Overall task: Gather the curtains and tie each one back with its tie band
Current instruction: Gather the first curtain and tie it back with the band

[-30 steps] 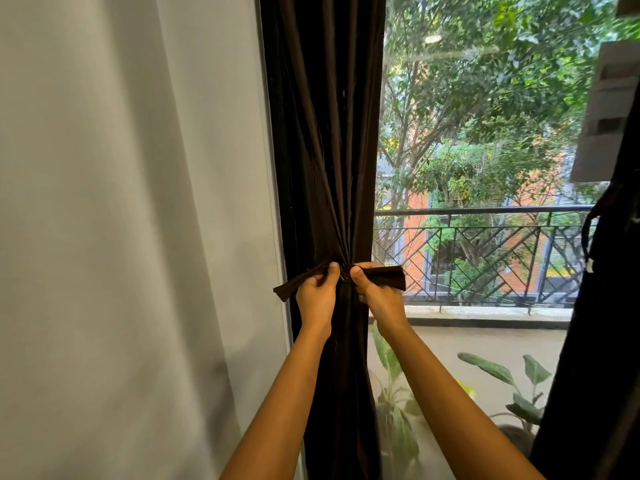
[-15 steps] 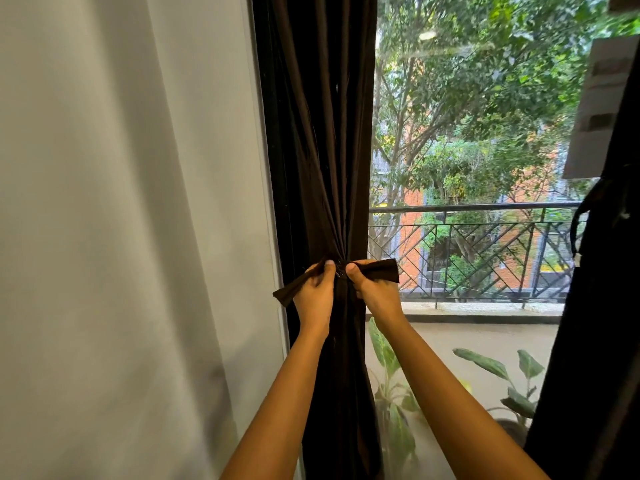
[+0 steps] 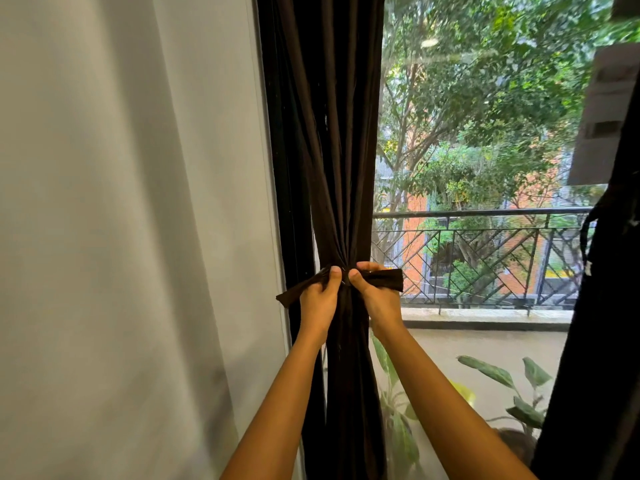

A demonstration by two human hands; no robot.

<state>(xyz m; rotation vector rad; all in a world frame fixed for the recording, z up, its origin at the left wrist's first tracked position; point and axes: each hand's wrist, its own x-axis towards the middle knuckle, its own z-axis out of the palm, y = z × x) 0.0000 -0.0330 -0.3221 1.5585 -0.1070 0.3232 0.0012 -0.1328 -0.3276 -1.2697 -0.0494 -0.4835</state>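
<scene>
Dark brown curtain (image 3: 329,140), gathered into a narrow bunch of long folds at the left edge of the window, pinched to a waist at hand height and wider again below. Around that waist, a tie band (image 3: 384,279) of the same dark cloth, both flat ends sticking out sideways: one to the left and slightly down, one to the right and level. Left hand (image 3: 318,301) closed on the left end, thumb pressed on top beside the knot. Right hand (image 3: 377,297) closed on the right end, thumb also on top, the two thumbs almost touching at the middle of the bunch. Both forearms bare, reaching up from below.

To the left, a pale wall (image 3: 121,237) with soft shadows. Through the glass, a black balcony railing (image 3: 485,258) with diagonal bars, green trees and an orange brick building behind. Large-leaved plants (image 3: 502,372) low on the balcony. At the right edge, a second dark curtain (image 3: 602,341), hanging close to the camera.
</scene>
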